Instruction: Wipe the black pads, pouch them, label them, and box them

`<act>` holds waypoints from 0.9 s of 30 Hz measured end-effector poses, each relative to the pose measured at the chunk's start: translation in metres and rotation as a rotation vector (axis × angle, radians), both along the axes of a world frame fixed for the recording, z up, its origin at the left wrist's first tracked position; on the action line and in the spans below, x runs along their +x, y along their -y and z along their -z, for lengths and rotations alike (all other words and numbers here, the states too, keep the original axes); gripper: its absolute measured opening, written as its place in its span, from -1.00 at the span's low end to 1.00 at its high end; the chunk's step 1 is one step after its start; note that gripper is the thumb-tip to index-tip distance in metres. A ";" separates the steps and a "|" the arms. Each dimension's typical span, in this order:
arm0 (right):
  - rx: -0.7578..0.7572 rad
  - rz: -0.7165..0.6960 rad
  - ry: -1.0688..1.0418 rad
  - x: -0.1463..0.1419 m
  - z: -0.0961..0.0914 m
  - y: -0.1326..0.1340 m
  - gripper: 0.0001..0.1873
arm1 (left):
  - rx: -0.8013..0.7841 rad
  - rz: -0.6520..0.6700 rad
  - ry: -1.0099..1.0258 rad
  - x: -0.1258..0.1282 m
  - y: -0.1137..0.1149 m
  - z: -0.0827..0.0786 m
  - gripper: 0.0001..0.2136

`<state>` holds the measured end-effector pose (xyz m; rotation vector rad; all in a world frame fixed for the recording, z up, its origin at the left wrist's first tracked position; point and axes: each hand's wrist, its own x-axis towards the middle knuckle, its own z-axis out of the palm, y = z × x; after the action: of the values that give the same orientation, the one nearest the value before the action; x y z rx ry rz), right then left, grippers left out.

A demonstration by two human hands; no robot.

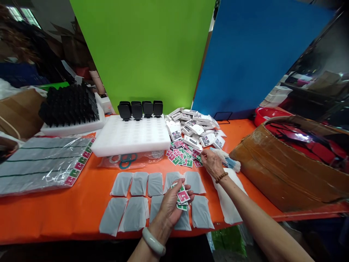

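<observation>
My left hand (171, 207) is closed round a small stack of pink and green square packets (182, 196), held above two rows of grey pouches (141, 198) laid flat on the orange table (68, 207). My right hand (212, 163) reaches into a loose pile of the same pink and green packets (182, 154), fingers pinched at the pile's right edge. A beaded bracelet (221, 177) is on the right wrist and a pale bangle (153, 242) on the left.
Behind the pile lie several white boxed items (195, 127). A white foam tray (131, 136) holds black holders (140, 109). A plastic-wrapped sheet stack (40, 163) lies left, a brown cardboard bin (289, 163) right, green and blue boards behind.
</observation>
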<state>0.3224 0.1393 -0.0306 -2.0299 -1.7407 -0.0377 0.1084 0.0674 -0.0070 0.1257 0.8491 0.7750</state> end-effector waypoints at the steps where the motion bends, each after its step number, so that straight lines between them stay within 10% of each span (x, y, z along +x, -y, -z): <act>1: 0.036 -0.013 0.011 -0.006 -0.004 0.009 -0.84 | 0.000 -0.017 -0.015 0.002 -0.002 0.000 -0.87; 6: 0.178 -0.214 -0.019 -0.059 -0.016 0.072 -0.83 | 0.065 -0.128 0.027 0.015 -0.007 0.001 -0.80; 11: -0.038 -0.458 -0.214 -0.093 -0.028 0.109 -0.83 | 0.159 -0.197 0.035 0.022 -0.004 0.005 -0.74; 14: -0.164 -0.497 -0.463 -0.074 -0.034 0.093 -0.86 | 0.103 -0.169 -0.025 0.018 -0.001 0.007 -0.76; 20: -0.091 -0.114 -0.460 -0.019 -0.007 0.021 -0.93 | 0.074 -0.079 -0.043 0.005 0.007 0.004 -0.64; 27: -0.120 -0.037 -0.576 -0.028 0.031 -0.013 -0.83 | 0.078 -0.107 -0.096 -0.005 0.013 -0.004 -0.56</act>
<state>0.2943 0.1521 -0.0612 -1.8391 -1.4303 0.6145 0.1033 0.0546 -0.0029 0.1894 0.9220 0.9083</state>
